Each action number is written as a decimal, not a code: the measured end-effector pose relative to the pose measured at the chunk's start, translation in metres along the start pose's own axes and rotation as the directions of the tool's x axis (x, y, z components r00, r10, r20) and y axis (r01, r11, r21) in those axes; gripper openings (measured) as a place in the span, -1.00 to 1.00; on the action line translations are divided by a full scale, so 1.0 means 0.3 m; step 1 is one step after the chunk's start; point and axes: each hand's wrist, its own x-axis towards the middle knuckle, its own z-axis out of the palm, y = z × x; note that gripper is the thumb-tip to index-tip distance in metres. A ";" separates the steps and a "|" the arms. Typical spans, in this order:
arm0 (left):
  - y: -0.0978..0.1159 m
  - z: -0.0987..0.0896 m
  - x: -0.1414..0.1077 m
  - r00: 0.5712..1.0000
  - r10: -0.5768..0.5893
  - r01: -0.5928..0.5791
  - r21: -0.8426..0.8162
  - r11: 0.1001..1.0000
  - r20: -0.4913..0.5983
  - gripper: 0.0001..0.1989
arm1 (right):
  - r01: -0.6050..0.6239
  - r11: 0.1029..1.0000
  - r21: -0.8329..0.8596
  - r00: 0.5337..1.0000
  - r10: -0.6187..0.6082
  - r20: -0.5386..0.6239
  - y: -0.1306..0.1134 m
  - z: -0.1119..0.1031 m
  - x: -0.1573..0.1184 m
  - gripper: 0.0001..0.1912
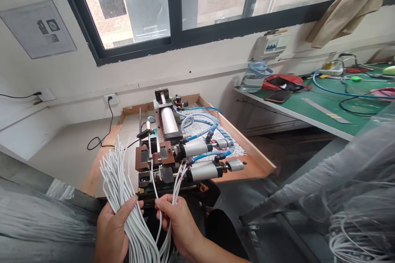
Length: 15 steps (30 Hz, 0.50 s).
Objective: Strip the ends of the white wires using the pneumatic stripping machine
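Note:
My left hand [115, 226] is closed around a thick bundle of white cables [119, 181], whose upper ends fan out. My right hand [177, 218] pinches a single white cable [154, 181] between thumb and finger. That cable runs up to the jaws of a pneumatic wire-stripping machine [168, 121] in front of me. A smaller bunch of white cables [176, 185] also passes through my right hand, its ends showing stripped, coloured inner wires. Below both hands the cables hang together, and the lower lengths run out of view.
A shallow wooden tray [259, 162] holds the machine, blue air hoses [228, 135] and white scraps. To the right, a green table [327, 102] carries a water jug [254, 78], a phone [277, 96] and a ruler [325, 110]. Plastic-wrapped cables [354, 234] stand at lower right.

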 end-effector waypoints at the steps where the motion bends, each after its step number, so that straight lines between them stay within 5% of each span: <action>1: 0.004 0.005 -0.001 1.000 0.010 -0.010 -0.002 1.000 -0.003 -0.77 | -0.014 1.000 0.016 1.000 0.014 0.002 -0.003 0.000 0.005 -0.78; 6: 0.012 0.017 -0.003 0.999 0.050 -0.049 -0.025 0.998 0.002 -0.78 | 0.014 0.999 0.042 1.000 -0.014 0.009 -0.012 -0.003 0.014 -0.80; 11: 0.005 0.017 0.001 0.994 0.065 -0.062 -0.033 0.998 0.083 -0.76 | 0.060 0.989 -0.133 0.977 -0.032 0.209 0.005 0.001 -0.003 -0.82; 15: 0.006 0.023 0.003 0.994 0.045 -0.043 -0.025 0.999 0.099 -0.75 | 0.170 0.978 -0.123 0.977 -0.151 0.150 0.028 -0.003 -0.003 -0.77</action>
